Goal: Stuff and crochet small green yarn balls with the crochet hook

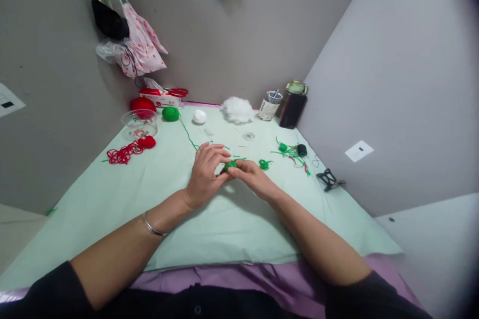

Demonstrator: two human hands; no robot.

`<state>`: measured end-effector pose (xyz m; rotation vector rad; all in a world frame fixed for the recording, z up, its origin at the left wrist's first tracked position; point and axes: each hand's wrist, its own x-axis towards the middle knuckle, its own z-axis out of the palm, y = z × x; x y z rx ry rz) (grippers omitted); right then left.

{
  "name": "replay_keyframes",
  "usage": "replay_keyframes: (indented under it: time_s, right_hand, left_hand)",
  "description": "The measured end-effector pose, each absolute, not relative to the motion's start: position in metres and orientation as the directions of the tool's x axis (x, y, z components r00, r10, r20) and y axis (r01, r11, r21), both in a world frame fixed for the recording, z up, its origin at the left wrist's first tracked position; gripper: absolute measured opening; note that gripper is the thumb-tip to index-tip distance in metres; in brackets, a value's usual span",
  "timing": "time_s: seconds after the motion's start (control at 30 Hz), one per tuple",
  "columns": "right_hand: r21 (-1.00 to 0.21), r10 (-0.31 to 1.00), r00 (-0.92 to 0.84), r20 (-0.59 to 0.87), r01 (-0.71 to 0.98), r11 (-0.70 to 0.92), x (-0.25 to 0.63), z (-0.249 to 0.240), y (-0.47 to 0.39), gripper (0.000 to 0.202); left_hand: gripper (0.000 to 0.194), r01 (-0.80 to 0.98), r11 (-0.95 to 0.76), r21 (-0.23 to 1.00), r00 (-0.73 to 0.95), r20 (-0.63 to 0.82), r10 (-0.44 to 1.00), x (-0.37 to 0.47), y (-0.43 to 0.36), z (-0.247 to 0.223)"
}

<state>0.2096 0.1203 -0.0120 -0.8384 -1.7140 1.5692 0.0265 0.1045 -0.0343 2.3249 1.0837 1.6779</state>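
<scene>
A small green crocheted piece (231,165) is pinched between both hands over the middle of the table. My left hand (205,172) grips its left side with thumb and fingers, the other fingers curved above it. From the right, my right hand (251,176) holds the same piece between thumb and forefinger. Whether a hook or needle is in the fingers I cannot make out. A green yarn ball (170,113) lies beyond my left hand, its strand trailing toward that hand. Another little green crocheted piece (264,164) rests just right of my right hand.
Red yarn (125,152) and a clear plastic tub (140,124) are at left. A white yarn ball (199,117), stuffing (238,109), a pen can (269,105) and a phone (293,111) line the back. Yarn scraps (294,154) and a black clip (329,180) lie right.
</scene>
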Motion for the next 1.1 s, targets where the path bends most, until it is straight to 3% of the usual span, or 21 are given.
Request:
replay_keyframes:
  time_s: [0.07, 0.27, 0.37, 0.47, 0.53, 0.63, 0.87, 1.1]
  right_hand:
    - [-0.998, 0.822, -0.567, 0.049, 0.014, 0.069, 0.209, -0.014, 0.121, 0.038]
    - [-0.999, 0.833, -0.553, 0.03, -0.052, 0.001, 0.212, -0.013, 0.123, 0.047]
    - [-0.992, 0.925, -0.375, 0.065, -0.124, 0.02, 0.216, -0.01, 0.127, 0.05]
    - [-0.988, 0.971, -0.211, 0.109, -0.128, 0.083, 0.22, -0.009, 0.132, 0.041]
    - [-0.988, 0.972, -0.207, 0.114, -0.125, 0.089, 0.222, -0.009, 0.134, 0.038]
    - [-0.991, 0.965, -0.245, 0.091, -0.12, 0.063, 0.222, -0.007, 0.134, 0.048]
    - [-0.941, 0.961, -0.097, 0.258, 0.199, 0.273, 0.227, -0.009, 0.137, 0.057]
    - [-0.983, 0.963, -0.229, 0.14, 0.085, 0.163, 0.234, -0.007, 0.144, 0.053]
  left_hand:
    - [0.012, 0.479, -0.738, 0.475, 0.151, 0.784, 0.602, 0.027, 0.104, -0.033]
    - [0.021, 0.182, -0.555, 0.811, 0.08, 0.551, 0.831, 0.028, 0.1, -0.026]
    - [0.027, 0.077, -0.418, 0.905, 0.101, 0.41, 0.906, 0.028, 0.1, -0.024]
    - [0.034, -0.038, -0.232, 0.972, 0.214, 0.235, 0.948, 0.03, 0.1, -0.023]
    - [0.039, -0.099, -0.12, 0.988, 0.303, 0.145, 0.942, 0.031, 0.1, -0.023]
    - [0.04, -0.164, -0.012, 0.986, 0.375, 0.074, 0.924, 0.033, 0.101, -0.024]
    - [0.035, -0.206, 0.121, 0.971, 0.458, -0.014, 0.889, 0.036, 0.099, -0.027]
    - [0.038, -0.273, 0.265, 0.925, 0.571, -0.066, 0.818, 0.039, 0.096, -0.027]
